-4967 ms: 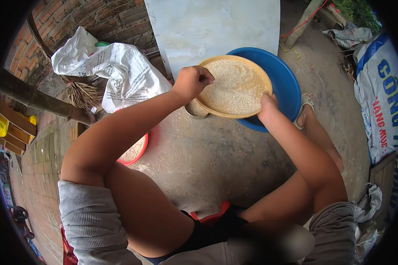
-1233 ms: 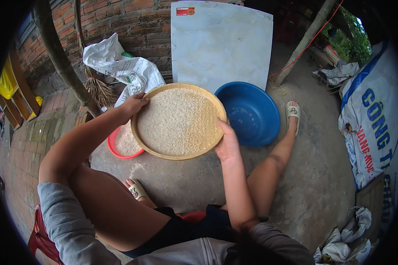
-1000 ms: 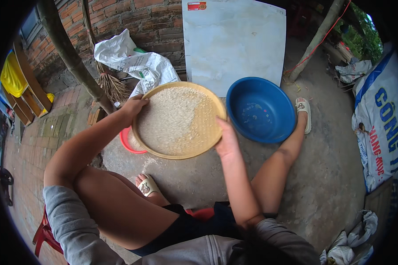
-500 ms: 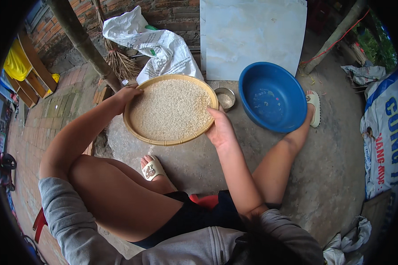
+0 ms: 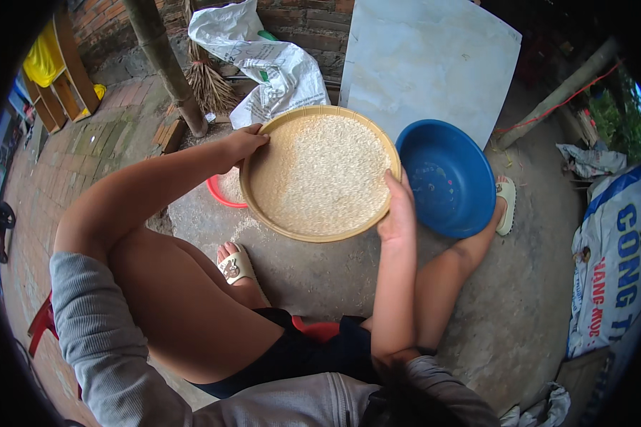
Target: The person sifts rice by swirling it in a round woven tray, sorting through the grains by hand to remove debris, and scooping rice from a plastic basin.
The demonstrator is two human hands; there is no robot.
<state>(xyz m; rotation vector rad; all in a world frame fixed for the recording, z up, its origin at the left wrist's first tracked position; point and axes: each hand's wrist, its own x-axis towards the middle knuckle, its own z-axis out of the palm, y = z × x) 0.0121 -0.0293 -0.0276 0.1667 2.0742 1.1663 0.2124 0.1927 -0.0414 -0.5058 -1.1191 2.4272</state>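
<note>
1. I have the round tray (image 5: pixel 267 171) raised over the floor (image 5: pixel 320 274), its grain (image 5: pixel 342 171) spread mostly toward the right, leaving the left part bare.
2. The left hand (image 5: pixel 246 144) is clamped on the tray's upper-left rim; the right hand (image 5: pixel 399 213) grips the right rim, thumb on top. I can't tell how the fingers sit underneath.
3. My worry: with the load on the right, a dip there or a slack right grip could tip grain over the low rim.
4. A hard jerk could also fling some out.
5. The blue basin (image 5: pixel 421 153) stands close on the right, the red bowl (image 5: pixel 219 196) partly hidden at lower left; either could get knocked.
6. The near slipper (image 5: pixel 236 265), white sack (image 5: pixel 285 71) and pale board (image 5: pixel 427 64) crowd the edges.
</note>
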